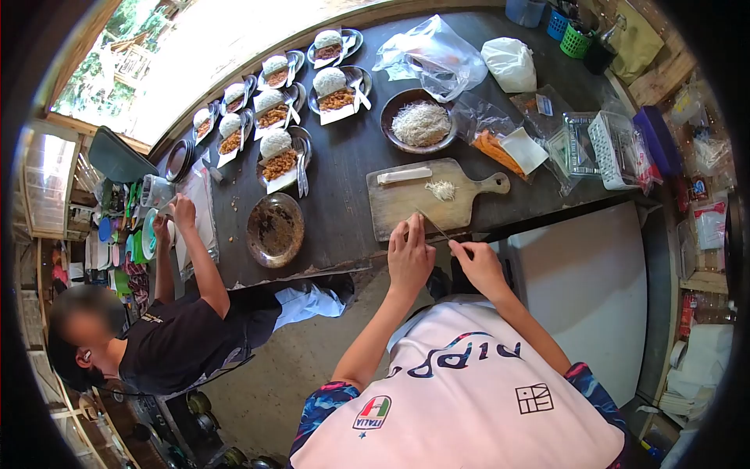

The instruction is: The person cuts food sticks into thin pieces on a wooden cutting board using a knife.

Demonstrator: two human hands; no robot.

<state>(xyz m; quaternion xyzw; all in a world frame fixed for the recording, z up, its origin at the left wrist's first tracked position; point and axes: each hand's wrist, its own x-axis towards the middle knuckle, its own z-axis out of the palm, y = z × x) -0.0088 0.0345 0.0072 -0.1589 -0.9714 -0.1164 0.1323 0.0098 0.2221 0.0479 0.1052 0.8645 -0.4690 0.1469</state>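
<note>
My right hand (478, 270) is closed around the handle of a thin knife (436, 225), its blade slanting up to the left over the near edge of a wooden cutting board (391, 207). My left hand (411, 256) has its fingers pressed together at the blade, near the tip. On the board lie a pale, stick-shaped piece (405, 176) and a small heap of fine white shreds (441, 190). Behind the board, a brown bowl (386, 129) holds a larger mound of similar shreds (422, 123).
Several plates of rice and brown food (273, 144) with cutlery stand at the back left, near an empty brown plate (275, 229). Plastic bags (437, 55), orange strips (500, 152) and a white basket (613, 148) lie right. A co-worker (180, 336) stands left, hands raised.
</note>
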